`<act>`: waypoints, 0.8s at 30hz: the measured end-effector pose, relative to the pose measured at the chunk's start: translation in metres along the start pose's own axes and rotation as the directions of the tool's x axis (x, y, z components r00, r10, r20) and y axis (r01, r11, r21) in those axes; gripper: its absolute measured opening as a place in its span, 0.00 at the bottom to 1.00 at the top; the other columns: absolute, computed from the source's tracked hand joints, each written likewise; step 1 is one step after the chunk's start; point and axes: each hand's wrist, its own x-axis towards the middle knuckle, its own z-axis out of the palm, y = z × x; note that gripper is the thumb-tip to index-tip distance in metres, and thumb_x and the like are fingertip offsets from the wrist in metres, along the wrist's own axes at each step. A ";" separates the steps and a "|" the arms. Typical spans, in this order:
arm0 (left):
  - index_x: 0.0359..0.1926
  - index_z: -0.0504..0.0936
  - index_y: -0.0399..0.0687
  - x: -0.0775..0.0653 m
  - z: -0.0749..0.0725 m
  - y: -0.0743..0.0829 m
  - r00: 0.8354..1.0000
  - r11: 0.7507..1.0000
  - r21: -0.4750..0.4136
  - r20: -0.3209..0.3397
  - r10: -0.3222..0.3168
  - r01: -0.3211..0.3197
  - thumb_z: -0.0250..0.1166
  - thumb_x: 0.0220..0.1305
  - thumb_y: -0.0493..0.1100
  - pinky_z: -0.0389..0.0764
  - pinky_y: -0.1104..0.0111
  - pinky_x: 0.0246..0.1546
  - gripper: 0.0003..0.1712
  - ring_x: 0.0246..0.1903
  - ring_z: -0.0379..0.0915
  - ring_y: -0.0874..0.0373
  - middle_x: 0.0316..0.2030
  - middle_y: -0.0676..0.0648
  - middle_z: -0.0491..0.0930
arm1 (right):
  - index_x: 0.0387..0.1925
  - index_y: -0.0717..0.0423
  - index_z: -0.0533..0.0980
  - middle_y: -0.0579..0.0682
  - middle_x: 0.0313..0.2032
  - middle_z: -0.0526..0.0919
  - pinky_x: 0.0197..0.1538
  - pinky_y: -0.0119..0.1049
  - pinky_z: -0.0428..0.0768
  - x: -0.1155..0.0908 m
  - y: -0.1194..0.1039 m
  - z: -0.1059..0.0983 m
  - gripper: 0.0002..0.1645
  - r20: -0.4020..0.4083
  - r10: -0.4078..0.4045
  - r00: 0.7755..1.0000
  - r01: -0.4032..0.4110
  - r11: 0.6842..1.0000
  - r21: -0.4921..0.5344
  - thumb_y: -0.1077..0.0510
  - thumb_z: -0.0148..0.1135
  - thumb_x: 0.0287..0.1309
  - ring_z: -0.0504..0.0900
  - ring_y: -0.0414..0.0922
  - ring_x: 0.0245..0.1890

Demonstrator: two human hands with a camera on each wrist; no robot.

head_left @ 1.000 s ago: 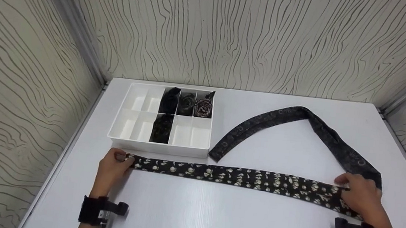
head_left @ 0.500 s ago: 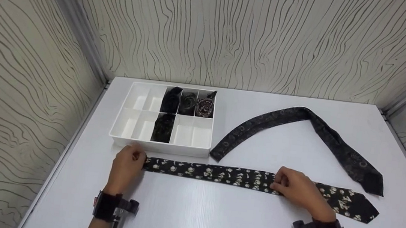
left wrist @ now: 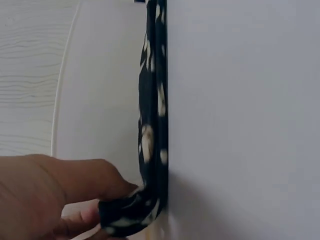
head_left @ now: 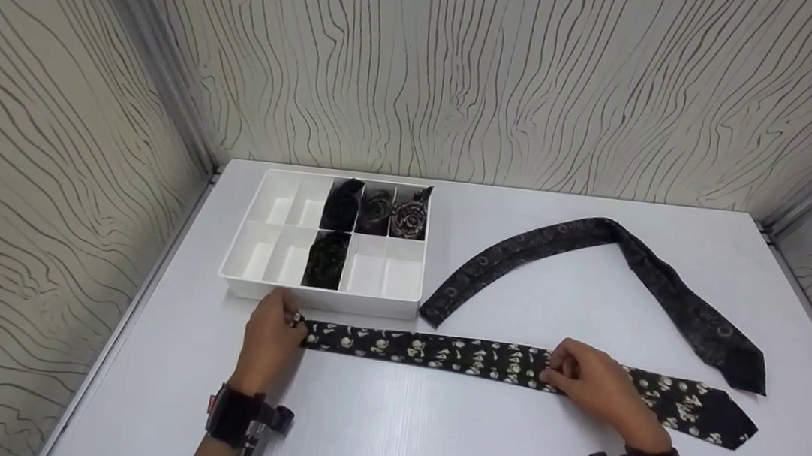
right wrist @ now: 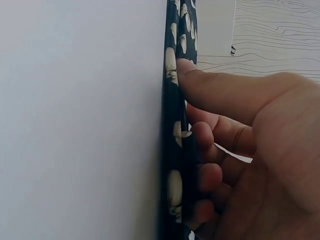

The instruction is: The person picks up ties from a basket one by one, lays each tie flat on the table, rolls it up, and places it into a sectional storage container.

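A black necktie (head_left: 431,351) with a pale print lies stretched across the table in the head view, its wide pointed end at the right. My left hand (head_left: 272,336) pinches the narrow end, just in front of the tray. In the left wrist view that tie end (left wrist: 127,215) bends up between thumb and fingers. Farther along, my right hand (head_left: 597,384) grips the tie partway toward the wide end. Its thumb (right wrist: 215,92) lies on the tie in the right wrist view, with the other fingers curled at the tie's edge.
A white divided tray (head_left: 323,299) stands behind the tie's left part, with several rolled dark ties in its compartments, such as a patterned roll (head_left: 408,218). A second dark necktie (head_left: 525,244) lies bent at the back right. Wood-grain panels (head_left: 467,76) enclose the table.
My right hand has moved left along the tie from near its wide end, uncovering the tip. My left hand has shifted right with the narrow end.
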 end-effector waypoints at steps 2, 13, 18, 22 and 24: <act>0.41 0.81 0.39 -0.002 0.004 0.002 0.999 0.999 -0.014 0.015 0.029 -0.028 0.68 0.63 0.30 0.76 0.62 0.41 0.06 0.37 0.75 0.53 0.36 0.45 0.80 | 0.38 0.47 0.79 0.42 0.26 0.77 0.32 0.32 0.69 0.000 0.001 0.001 0.11 -0.005 0.003 1.000 -0.003 1.000 -0.004 0.51 0.75 0.64 0.72 0.38 0.25; 0.49 0.78 0.37 -0.007 0.013 0.009 0.998 0.998 0.064 0.050 -0.030 0.026 0.69 0.66 0.38 0.78 0.56 0.42 0.14 0.39 0.75 0.50 0.40 0.42 0.77 | 0.38 0.46 0.79 0.42 0.27 0.77 0.31 0.32 0.69 -0.002 0.001 0.004 0.11 -0.027 0.011 1.000 -0.011 1.000 0.002 0.50 0.75 0.64 0.71 0.37 0.26; 0.43 0.74 0.38 -0.008 0.026 0.022 0.999 1.000 -0.006 0.048 0.002 -0.002 0.70 0.62 0.31 0.78 0.61 0.41 0.13 0.40 0.74 0.52 0.39 0.44 0.76 | 0.38 0.45 0.78 0.42 0.27 0.76 0.32 0.32 0.68 -0.002 0.002 0.003 0.11 -0.017 0.006 1.000 -0.006 1.000 0.010 0.50 0.75 0.64 0.70 0.37 0.26; 0.39 0.79 0.41 -0.011 0.032 0.026 0.994 0.996 -0.009 0.060 0.091 -0.091 0.72 0.65 0.35 0.78 0.62 0.43 0.08 0.40 0.74 0.55 0.41 0.45 0.77 | 0.38 0.45 0.78 0.42 0.27 0.76 0.31 0.32 0.68 -0.003 0.003 0.004 0.11 -0.019 -0.001 1.000 0.002 1.000 0.014 0.50 0.75 0.64 0.70 0.37 0.26; 0.39 0.82 0.41 -0.012 0.032 0.026 0.987 0.989 -0.008 0.065 0.145 -0.145 0.70 0.67 0.35 0.80 0.62 0.45 0.03 0.41 0.75 0.55 0.42 0.45 0.79 | 0.38 0.44 0.78 0.42 0.27 0.76 0.31 0.32 0.68 -0.003 0.003 0.003 0.11 -0.023 -0.002 1.000 0.002 1.000 0.014 0.50 0.75 0.64 0.70 0.37 0.26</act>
